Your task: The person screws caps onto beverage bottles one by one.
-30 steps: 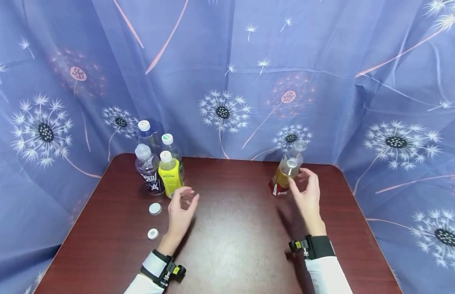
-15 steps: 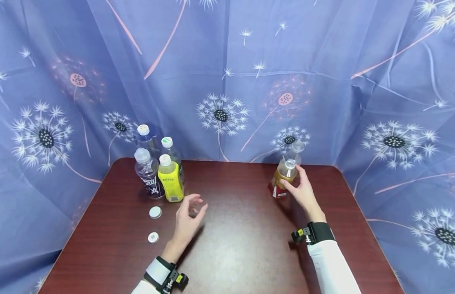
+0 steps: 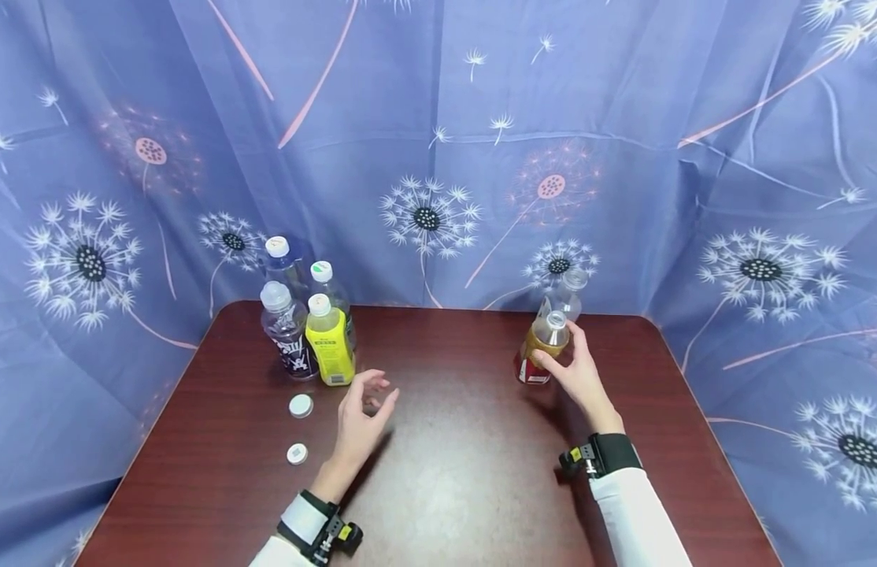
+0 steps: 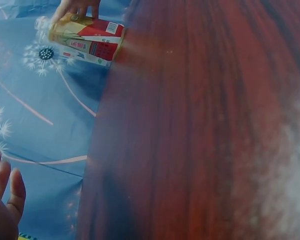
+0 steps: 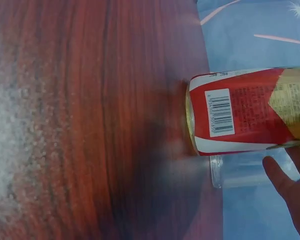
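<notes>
Uncapped, red-and-gold-labelled clear plastic bottle (image 3: 541, 345) gripped between fingers of right hand (image 3: 579, 376); left hand (image 3: 362, 417), fingers parted, holds nothing. Two round white caps (image 3: 300, 405) off, left of these; four plastic bottles (image 3: 331, 352) beyond, capped.

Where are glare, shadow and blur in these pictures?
Head view: glare on the table, shadow near the right hand; left wrist view: glare at the right edge; right wrist view: glare at left, red bottle with small print blurred.

Blue curtain (image 3: 339, 213) bhd brn tbl (image 3: 453, 449).
</notes>
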Available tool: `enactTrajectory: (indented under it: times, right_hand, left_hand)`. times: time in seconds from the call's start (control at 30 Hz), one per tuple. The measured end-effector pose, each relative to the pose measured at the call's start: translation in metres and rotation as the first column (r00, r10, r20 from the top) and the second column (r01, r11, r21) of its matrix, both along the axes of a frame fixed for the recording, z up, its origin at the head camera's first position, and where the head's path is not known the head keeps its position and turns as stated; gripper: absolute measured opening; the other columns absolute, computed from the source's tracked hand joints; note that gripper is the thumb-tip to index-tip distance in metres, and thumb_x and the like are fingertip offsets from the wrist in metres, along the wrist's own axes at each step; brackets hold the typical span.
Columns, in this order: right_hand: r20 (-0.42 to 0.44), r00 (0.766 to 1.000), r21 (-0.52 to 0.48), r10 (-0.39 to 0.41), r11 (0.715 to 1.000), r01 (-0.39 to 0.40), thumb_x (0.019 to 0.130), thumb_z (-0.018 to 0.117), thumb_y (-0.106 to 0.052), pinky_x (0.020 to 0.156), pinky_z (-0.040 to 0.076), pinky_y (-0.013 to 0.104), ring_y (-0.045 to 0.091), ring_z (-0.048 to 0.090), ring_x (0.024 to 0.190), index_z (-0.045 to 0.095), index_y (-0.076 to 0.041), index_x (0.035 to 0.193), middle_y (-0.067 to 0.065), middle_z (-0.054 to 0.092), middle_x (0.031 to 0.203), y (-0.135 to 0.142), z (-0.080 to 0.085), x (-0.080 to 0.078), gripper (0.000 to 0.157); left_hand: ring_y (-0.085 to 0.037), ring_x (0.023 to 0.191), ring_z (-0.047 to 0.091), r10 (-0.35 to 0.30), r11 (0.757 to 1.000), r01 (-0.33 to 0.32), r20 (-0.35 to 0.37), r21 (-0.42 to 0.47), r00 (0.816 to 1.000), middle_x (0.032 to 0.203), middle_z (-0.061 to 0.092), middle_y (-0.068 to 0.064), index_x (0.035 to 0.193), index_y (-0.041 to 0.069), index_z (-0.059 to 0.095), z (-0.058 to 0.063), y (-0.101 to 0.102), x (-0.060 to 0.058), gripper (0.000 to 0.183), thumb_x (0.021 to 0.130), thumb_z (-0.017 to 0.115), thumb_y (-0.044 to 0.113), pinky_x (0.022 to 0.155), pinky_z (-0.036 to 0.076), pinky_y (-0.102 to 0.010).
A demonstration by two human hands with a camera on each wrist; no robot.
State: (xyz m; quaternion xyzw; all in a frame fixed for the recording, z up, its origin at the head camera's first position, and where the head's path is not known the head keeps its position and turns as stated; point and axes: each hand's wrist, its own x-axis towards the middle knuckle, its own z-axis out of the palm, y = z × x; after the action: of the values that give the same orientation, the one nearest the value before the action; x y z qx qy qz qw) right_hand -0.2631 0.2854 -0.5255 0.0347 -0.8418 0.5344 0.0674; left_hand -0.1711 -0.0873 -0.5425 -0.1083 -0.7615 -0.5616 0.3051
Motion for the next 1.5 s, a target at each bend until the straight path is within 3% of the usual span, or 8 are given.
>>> enactTrajectory:
  times: [0.07, 0.2, 0.43, 0.53, 0.67, 0.83, 1.2, 1.5]
  right_hand:
    - [-0.013, 0.999, 0.000, 0.032, 0.999, -0.032, 0.095, 0.076, -0.009, 0.115, 0.038, 0.059, 0.044, 0.048, 0.136, 0.026, -0.001, 0.160, 0.030, 0.045, 0.151, -0.004, 0.011, 0.007, 0.083]
    - [-0.042, 0.998, 0.036, 0.042, 0.999, -0.040, 0.094, 0.075, -0.003, 0.116, 0.033, 0.060, 0.045, 0.043, 0.139, 0.035, 0.005, 0.154, 0.033, 0.046, 0.149, -0.015, 0.031, 0.022, 0.073]
    - [-0.021, 0.998, -0.004, 0.066, 0.998, -0.066, 0.090, 0.079, -0.001, 0.100, 0.050, 0.023, 0.036, 0.058, 0.125, 0.038, 0.005, 0.148, 0.030, 0.055, 0.141, -0.031, 0.028, 0.032, 0.072]
    - [-0.047, 0.995, -0.017, 0.083, 0.996, -0.084, 0.088, 0.080, 0.002, 0.095, 0.051, 0.017, 0.033, 0.060, 0.121, 0.038, 0.006, 0.147, 0.030, 0.057, 0.139, -0.038, 0.021, 0.034, 0.073]
    - [-0.067, 0.994, -0.011, 0.090, 0.996, -0.091, 0.086, 0.082, 0.003, 0.097, 0.054, 0.029, 0.032, 0.059, 0.121, 0.039, 0.004, 0.148, 0.028, 0.057, 0.138, -0.047, 0.002, 0.032, 0.075]
    - [-0.097, 0.990, -0.004, 0.099, 0.995, -0.100, 0.083, 0.086, 0.000, 0.098, 0.056, 0.039, 0.031, 0.060, 0.118, 0.042, -0.002, 0.146, 0.021, 0.059, 0.135, -0.063, -0.016, 0.033, 0.076]
    - [-0.140, 0.980, 0.005, 0.141, 0.990, -0.141, 0.080, 0.090, -0.006, 0.091, 0.059, 0.040, 0.030, 0.066, 0.109, 0.044, -0.005, 0.141, 0.017, 0.063, 0.126, -0.098, -0.020, 0.048, 0.076]
    - [-0.155, 0.972, -0.002, 0.174, 0.984, -0.177, 0.078, 0.092, -0.007, 0.089, 0.060, 0.042, 0.028, 0.061, 0.112, 0.044, -0.005, 0.144, 0.016, 0.058, 0.129, -0.121, -0.017, 0.056, 0.081]
  left_hand:
    - [-0.015, 0.086, 0.064, -0.004, 1.000, 0.004, -0.009, 0.000, 1.000, 0.095, 0.070, -0.023, 0.115, -0.008, 0.063, 0.006, 0.000, 0.002, 0.040, 0.080, 0.079, -0.017, 0.058, 0.056, -0.048]
    - [-0.015, 0.086, 0.064, 0.002, 1.000, -0.002, -0.006, -0.006, 1.000, 0.095, 0.070, -0.026, 0.115, -0.008, 0.063, 0.008, 0.000, 0.002, 0.039, 0.080, 0.079, -0.017, 0.058, 0.056, -0.045]
    - [-0.014, 0.086, 0.064, 0.012, 1.000, -0.012, 0.012, -0.002, 1.000, 0.094, 0.071, -0.024, 0.113, -0.006, 0.063, 0.008, -0.001, 0.004, 0.038, 0.080, 0.078, -0.017, 0.060, 0.056, -0.038]
    - [-0.012, 0.086, 0.063, 0.013, 1.000, -0.013, 0.016, 0.001, 1.000, 0.094, 0.071, -0.021, 0.113, -0.006, 0.063, 0.007, -0.001, 0.005, 0.037, 0.081, 0.078, -0.017, 0.059, 0.056, -0.041]
    - [-0.017, 0.085, 0.064, 0.011, 1.000, -0.011, 0.022, 0.007, 1.000, 0.095, 0.071, -0.020, 0.113, -0.007, 0.063, 0.007, -0.001, 0.007, 0.037, 0.081, 0.077, -0.017, 0.059, 0.056, -0.047]
    - [-0.036, 0.083, 0.065, -0.007, 1.000, 0.007, 0.026, 0.018, 1.000, 0.094, 0.070, -0.023, 0.113, -0.012, 0.063, 0.007, -0.001, 0.007, 0.034, 0.083, 0.075, -0.019, 0.058, 0.056, -0.043]
    - [-0.037, 0.083, 0.066, -0.011, 1.000, 0.011, 0.044, 0.005, 0.999, 0.094, 0.070, -0.021, 0.112, -0.011, 0.064, 0.004, -0.002, 0.009, 0.030, 0.084, 0.074, -0.018, 0.059, 0.056, -0.033]
    - [-0.038, 0.083, 0.066, -0.017, 1.000, 0.017, 0.056, 0.009, 0.998, 0.093, 0.070, -0.020, 0.111, -0.011, 0.064, 0.007, 0.001, 0.011, 0.030, 0.084, 0.074, -0.018, 0.059, 0.057, -0.043]
